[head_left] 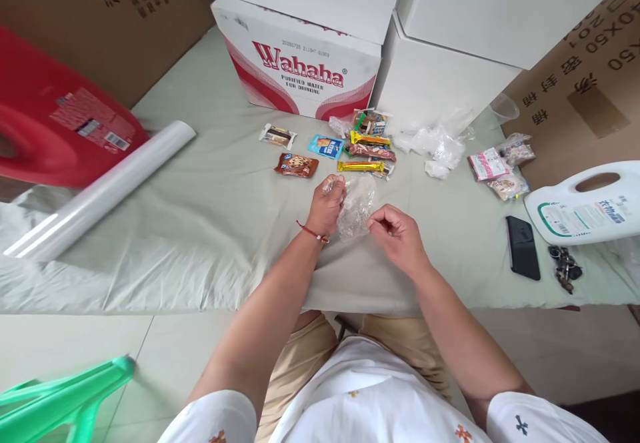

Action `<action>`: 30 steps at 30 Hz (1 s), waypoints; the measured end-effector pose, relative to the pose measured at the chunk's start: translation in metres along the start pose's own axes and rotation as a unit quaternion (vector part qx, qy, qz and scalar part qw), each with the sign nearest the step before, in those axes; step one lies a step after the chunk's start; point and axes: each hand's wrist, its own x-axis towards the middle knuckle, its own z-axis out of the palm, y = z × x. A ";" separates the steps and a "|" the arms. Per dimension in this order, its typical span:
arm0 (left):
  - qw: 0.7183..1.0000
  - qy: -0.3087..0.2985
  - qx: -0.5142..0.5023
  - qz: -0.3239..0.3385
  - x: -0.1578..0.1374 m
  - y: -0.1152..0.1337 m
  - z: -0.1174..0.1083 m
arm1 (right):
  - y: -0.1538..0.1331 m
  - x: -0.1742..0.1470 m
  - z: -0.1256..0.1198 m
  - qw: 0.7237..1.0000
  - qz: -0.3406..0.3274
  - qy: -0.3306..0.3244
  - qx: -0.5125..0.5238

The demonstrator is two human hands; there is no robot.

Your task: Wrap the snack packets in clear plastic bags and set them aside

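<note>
A crinkled clear plastic bag [357,209] is stretched between my two hands, above the near part of the table. My left hand [327,203] is closed on its left side, with a red string bracelet at the wrist. At its right edge my right hand [397,236] pinches the plastic between thumb and fingers. Just beyond the hands lie wrapped snacks: a yellow-wrapped bar [361,166], a reddish-brown bar [373,152], a blue packet [326,146], a brown cookie packet [296,165] and a clear-wrapped snack [278,136]. Whether anything is inside the bag I cannot tell.
Behind the snacks stand a Wahaha water carton [305,63] and white boxes [445,69]. Crumpled clear bags [437,146], pink snack packets [490,164], a phone [523,247], keys [565,268] and a white jug [585,206] lie right. Left are a plastic roll [110,186] and red jug [60,116].
</note>
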 end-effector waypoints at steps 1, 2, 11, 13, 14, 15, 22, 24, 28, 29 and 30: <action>1.000 0.001 0.004 -0.002 0.000 0.000 0.000 | 0.001 -0.002 -0.005 1.000 -0.002 0.003 -0.012; 1.000 -0.001 0.005 -0.005 0.001 0.000 -0.001 | 0.003 -0.003 -0.009 1.000 -0.004 0.009 -0.023; 1.000 -0.002 0.018 0.007 -0.001 0.000 0.000 | -0.007 0.005 0.016 0.999 -0.010 0.016 -0.041; 0.999 0.003 0.030 0.033 -0.002 0.000 0.000 | -0.011 0.011 0.022 0.999 -0.012 0.010 -0.041; 0.999 0.004 0.034 0.042 -0.002 0.000 0.000 | -0.012 0.015 0.024 0.999 -0.018 0.007 -0.042; 0.998 0.004 0.036 0.045 -0.002 0.000 0.001 | -0.013 0.018 0.024 0.999 -0.026 0.005 -0.043; 1.000 -0.011 0.026 -0.001 -0.001 -0.006 0.001 | -0.013 0.024 0.000 0.998 -0.046 -0.009 -0.045; 0.999 -0.022 0.024 0.003 0.000 -0.008 0.000 | -0.013 0.022 -0.011 0.997 -0.038 -0.020 -0.063; 0.999 -0.036 0.036 0.000 0.001 -0.009 -0.002 | -0.015 0.019 -0.036 0.987 -0.050 -0.060 -0.143; 0.998 -0.042 0.042 -0.005 0.000 -0.009 -0.002 | -0.015 0.019 -0.041 0.981 -0.062 -0.062 -0.174; 0.998 -0.049 0.050 -0.009 0.000 -0.009 -0.001 | -0.016 0.019 -0.046 0.973 -0.076 -0.057 -0.210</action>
